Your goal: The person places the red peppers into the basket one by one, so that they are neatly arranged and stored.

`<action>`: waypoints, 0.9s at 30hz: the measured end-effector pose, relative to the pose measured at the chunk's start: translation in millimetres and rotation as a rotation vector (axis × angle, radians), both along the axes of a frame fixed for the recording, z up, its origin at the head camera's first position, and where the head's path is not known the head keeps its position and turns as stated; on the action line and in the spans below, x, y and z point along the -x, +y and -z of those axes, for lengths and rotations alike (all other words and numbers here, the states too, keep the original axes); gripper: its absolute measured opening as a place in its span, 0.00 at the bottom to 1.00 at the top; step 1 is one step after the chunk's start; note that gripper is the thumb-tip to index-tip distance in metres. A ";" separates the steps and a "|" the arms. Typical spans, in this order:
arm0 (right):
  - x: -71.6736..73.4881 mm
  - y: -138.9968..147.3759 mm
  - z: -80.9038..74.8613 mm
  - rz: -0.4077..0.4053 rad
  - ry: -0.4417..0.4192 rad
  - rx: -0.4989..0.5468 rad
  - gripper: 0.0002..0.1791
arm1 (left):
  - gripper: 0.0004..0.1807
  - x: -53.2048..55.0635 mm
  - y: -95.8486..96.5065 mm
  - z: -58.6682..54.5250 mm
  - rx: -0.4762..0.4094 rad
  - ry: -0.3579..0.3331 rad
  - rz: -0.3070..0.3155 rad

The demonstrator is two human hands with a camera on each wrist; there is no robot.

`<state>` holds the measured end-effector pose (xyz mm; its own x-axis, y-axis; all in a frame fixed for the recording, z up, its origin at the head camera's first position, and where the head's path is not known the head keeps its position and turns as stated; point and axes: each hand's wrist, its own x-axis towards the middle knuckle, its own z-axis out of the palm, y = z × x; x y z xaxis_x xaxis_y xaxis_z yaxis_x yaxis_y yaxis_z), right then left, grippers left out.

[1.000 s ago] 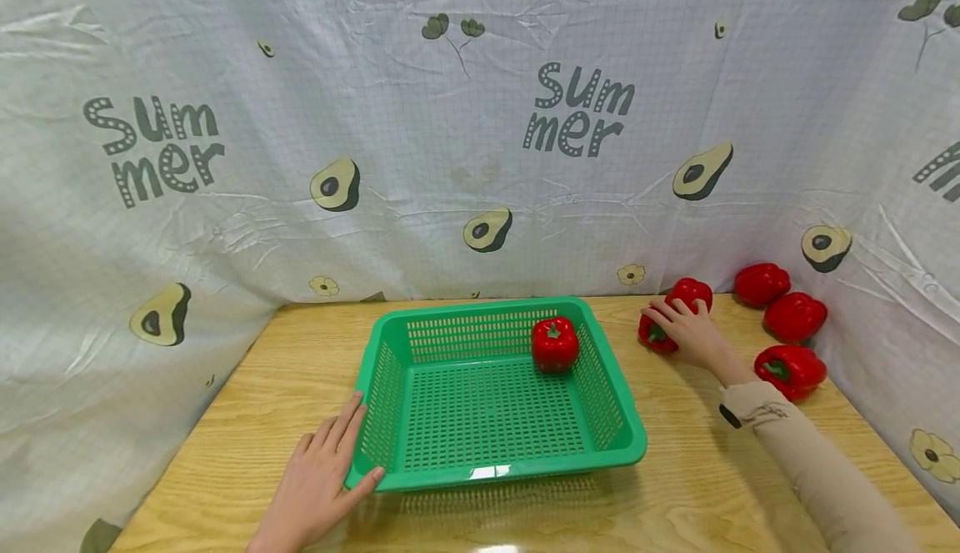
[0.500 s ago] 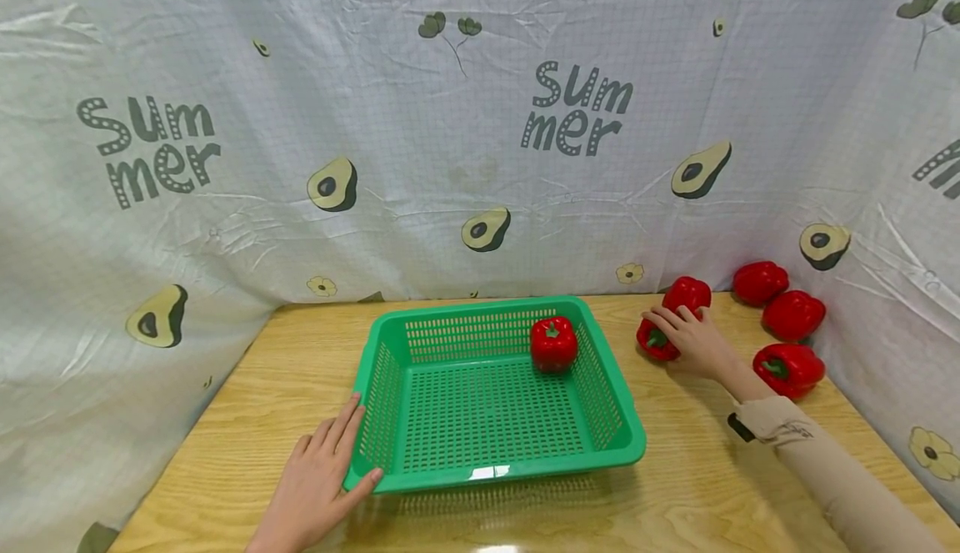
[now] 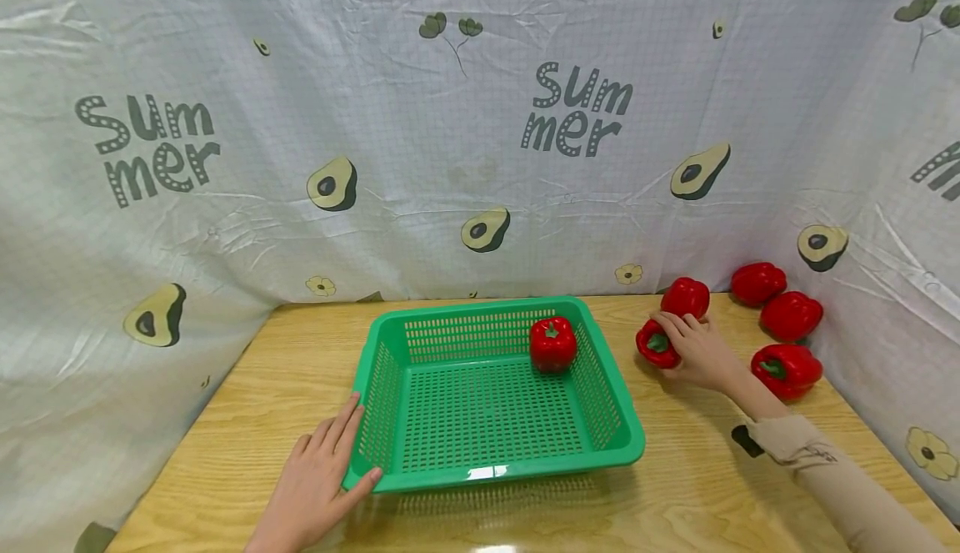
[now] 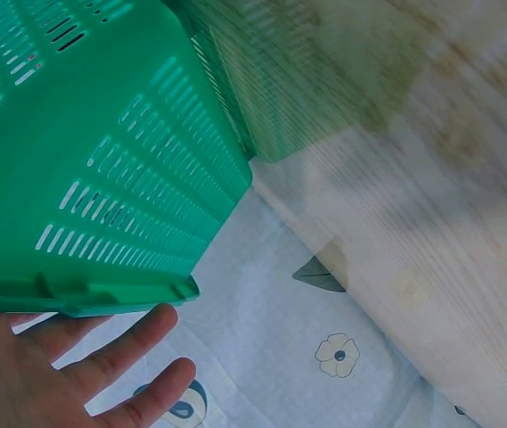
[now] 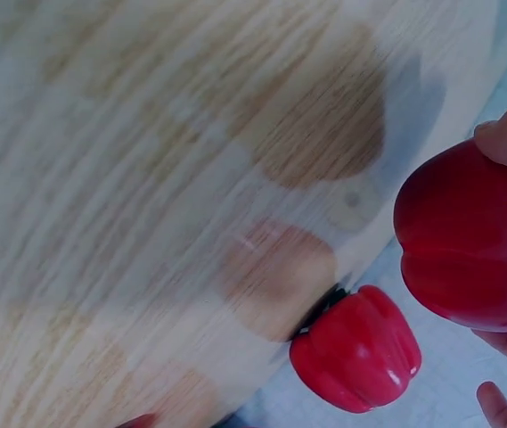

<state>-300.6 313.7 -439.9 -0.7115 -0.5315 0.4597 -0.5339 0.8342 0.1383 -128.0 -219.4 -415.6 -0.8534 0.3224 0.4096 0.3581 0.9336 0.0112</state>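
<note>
My right hand (image 3: 705,357) grips a red bell pepper (image 3: 654,348) on the right of the table, its green stem facing left. In the right wrist view, this bell pepper (image 5: 467,236) sits between thumb and fingers. Just behind it is a second red bell pepper (image 3: 686,296). On the left, my other hand (image 3: 315,470) rests with straight fingers at the near left corner of a green plastic basket (image 3: 555,464). The left wrist view has those fingers (image 4: 128,352) extended along the basket's rim. One red bell pepper (image 3: 552,346) stands inside, at the back right.
Three more red bell peppers, a back one (image 3: 758,284), a middle one (image 3: 792,317) and a front one (image 3: 789,372), lie near the table's right edge. A patterned white cloth (image 3: 412,119) hangs behind the wooden table (image 3: 247,403) and along its sides.
My right hand has drawn slightly toward me with the bell pepper, opening a little more distance from the one behind. The left hand and basket have stayed put.
</note>
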 end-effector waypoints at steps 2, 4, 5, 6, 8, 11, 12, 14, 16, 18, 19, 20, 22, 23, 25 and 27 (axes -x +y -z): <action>-2.5 -0.5 -1.0 -0.008 0.015 0.001 0.50 | 0.41 0.1 0.1 0.0 0.000 0.001 0.001; -5.4 -1.3 -2.2 -0.020 0.026 0.000 0.50 | 0.41 0.2 0.2 -0.1 0.001 0.003 0.001; -7.3 -2.0 -2.9 -0.027 0.033 -0.001 0.50 | 0.41 0.3 0.2 -0.1 0.002 0.005 0.001; -9.0 -2.7 -3.4 -0.030 0.038 -0.004 0.51 | 0.41 0.4 0.2 0.0 0.002 0.006 0.002; -12.1 -4.2 -4.4 -0.037 0.049 -0.008 0.51 | 0.41 0.4 0.1 0.1 0.003 0.009 0.002; -16.4 -6.7 -6.1 -0.044 0.075 -0.015 0.51 | 0.41 0.6 -0.1 0.4 0.006 0.009 0.001; -17.5 -7.5 -6.7 -0.047 0.083 -0.017 0.51 | 0.41 0.5 -0.1 0.4 0.007 0.007 0.000; -20.3 -9.6 -9.1 -0.059 0.102 -0.020 0.51 | 0.41 0.5 -0.2 0.3 0.007 0.002 -0.003; -23.1 -11.9 -11.9 -0.074 0.116 -0.020 0.51 | 0.41 0.3 -0.1 0.0 0.007 -0.003 -0.005; -26.2 -14.5 -15.1 -0.092 0.127 -0.017 0.51 | 0.40 0.2 0.0 -0.4 0.006 -0.005 -0.007; -27.9 -15.9 -16.7 -0.100 0.133 -0.016 0.51 | 0.40 0.2 0.2 -0.6 0.007 -0.005 -0.007; -29.5 -17.2 -18.2 -0.108 0.140 -0.014 0.51 | 0.40 0.1 0.3 -0.8 0.007 -0.005 -0.006; -32.4 -19.5 -21.0 -0.119 0.160 -0.014 0.51 | 0.40 0.1 0.5 -0.9 0.008 -0.003 -0.005; -33.9 -20.6 -22.4 -0.125 0.170 -0.014 0.51 | 0.41 0.1 0.5 -0.8 0.009 -0.003 -0.005; -36.2 -22.7 -24.9 -0.136 0.185 -0.014 0.51 | 0.41 0.2 0.4 -0.4 0.007 -0.001 -0.005; -38.4 -24.5 -27.6 -0.148 0.200 -0.010 0.50 | 0.41 0.4 0.3 0.1 0.004 0.000 -0.006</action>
